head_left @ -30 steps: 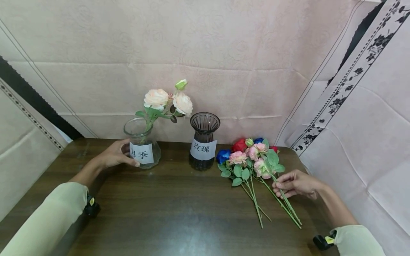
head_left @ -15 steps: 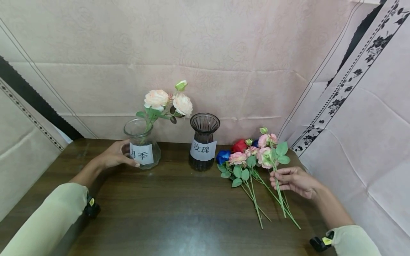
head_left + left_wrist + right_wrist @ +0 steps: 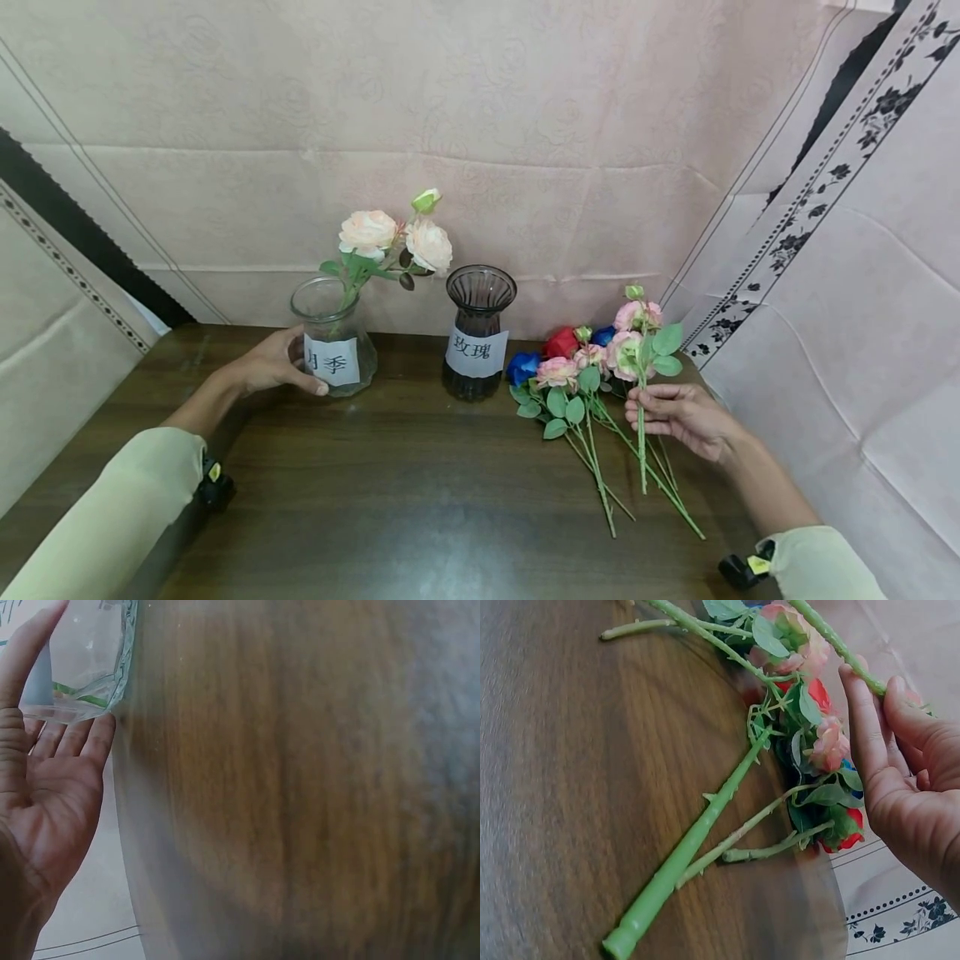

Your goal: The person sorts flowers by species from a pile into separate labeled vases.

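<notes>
My left hand (image 3: 273, 365) holds a clear glass vase (image 3: 363, 358) by its side, thumb at the front by the white paper label. A stem of cream flowers (image 3: 367, 233) with a green bud stands in that vase, leaning right. In the left wrist view the fingers (image 3: 67, 739) reach around the glass base (image 3: 90, 697). My right hand (image 3: 686, 415) pinches the green stem of a pink flower spray (image 3: 626, 354) between thumb and fingertips, its blooms up. In the right wrist view the pinched stem (image 3: 840, 649) slants past the fingertips, over the other flowers.
A dark grey glass vase (image 3: 480, 379) with a white label stands mid-table at the back. Several flowers lie on the wooden table (image 3: 420, 483) at right: a red bloom (image 3: 561, 342), a blue bloom (image 3: 522, 367) and a pink bloom (image 3: 557, 372). Patterned cloth (image 3: 525, 100) hangs behind.
My right hand has lifted the pink flower spray from the pile, shifting slightly left and up while the stem swings upright. The left hand stays at the clear vase.
</notes>
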Motion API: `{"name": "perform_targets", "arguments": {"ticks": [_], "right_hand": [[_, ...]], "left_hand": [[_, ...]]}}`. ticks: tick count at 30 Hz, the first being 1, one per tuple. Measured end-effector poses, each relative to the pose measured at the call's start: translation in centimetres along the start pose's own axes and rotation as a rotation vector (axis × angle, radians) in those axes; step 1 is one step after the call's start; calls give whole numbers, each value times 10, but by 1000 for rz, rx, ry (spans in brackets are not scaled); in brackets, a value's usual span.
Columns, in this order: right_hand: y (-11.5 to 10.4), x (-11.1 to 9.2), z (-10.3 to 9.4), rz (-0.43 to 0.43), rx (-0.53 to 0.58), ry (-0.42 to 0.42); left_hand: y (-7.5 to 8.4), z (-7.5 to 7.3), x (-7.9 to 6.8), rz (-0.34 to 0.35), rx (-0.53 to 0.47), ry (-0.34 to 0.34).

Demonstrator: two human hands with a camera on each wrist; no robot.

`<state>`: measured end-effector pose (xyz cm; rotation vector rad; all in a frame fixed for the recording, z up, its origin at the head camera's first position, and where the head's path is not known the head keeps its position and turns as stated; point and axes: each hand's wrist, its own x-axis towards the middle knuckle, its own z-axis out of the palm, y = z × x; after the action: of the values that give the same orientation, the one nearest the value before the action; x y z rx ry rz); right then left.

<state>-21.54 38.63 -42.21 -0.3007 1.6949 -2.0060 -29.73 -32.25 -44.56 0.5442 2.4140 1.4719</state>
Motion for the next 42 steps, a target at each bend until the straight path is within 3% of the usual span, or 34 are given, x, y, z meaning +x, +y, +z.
{"name": "perform_targets", "arguments": {"ticks": [13, 28, 42], "right_hand": [[3, 10, 24, -74, 119, 94], [6, 41, 72, -215, 290, 361], [-15, 84, 123, -331, 496, 589]], "left_hand": [[-1, 4, 2, -9, 113, 67], [2, 3, 5, 3, 107, 71], [1, 2, 6, -7, 92, 58]]}}
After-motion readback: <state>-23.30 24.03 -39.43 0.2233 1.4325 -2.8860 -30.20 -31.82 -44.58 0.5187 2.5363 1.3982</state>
